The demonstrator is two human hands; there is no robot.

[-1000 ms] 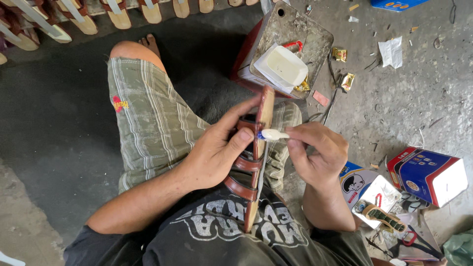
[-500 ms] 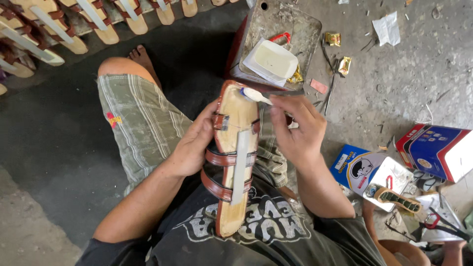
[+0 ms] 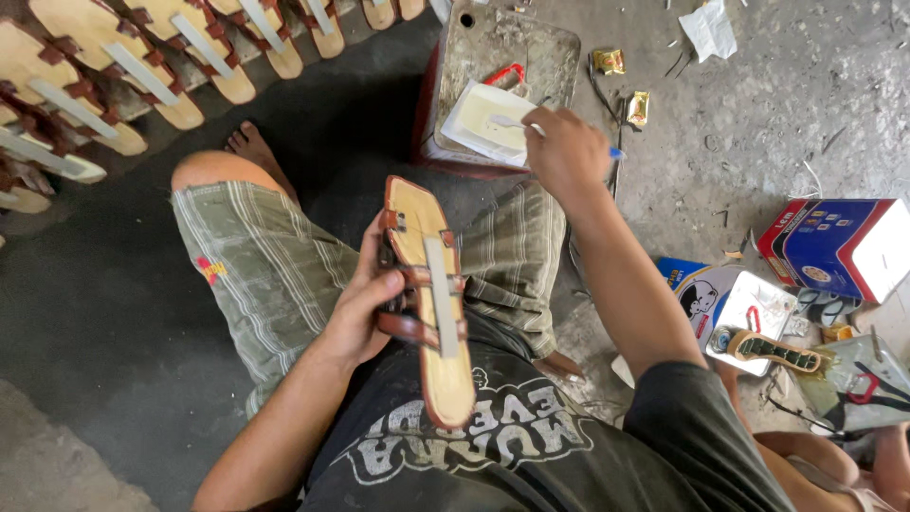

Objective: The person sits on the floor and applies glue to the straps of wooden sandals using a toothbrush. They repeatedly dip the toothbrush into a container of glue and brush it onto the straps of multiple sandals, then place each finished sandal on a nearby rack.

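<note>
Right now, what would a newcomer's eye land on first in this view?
First the tan sandal with brown straps, held sole-up over the lap by the left hand. Next the right hand, reaching a small brush to a white tray on a grey metal tin ahead. At top left, a row of matching sandals lies on the floor.

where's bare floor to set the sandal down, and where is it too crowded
Free: the dark mat left of the striped shorts, below the row of sandals; also the grey concrete between the metal box and the blue carton. Crowded: lower right, around that carton, with tools. The left hand holds the sandal.
</note>
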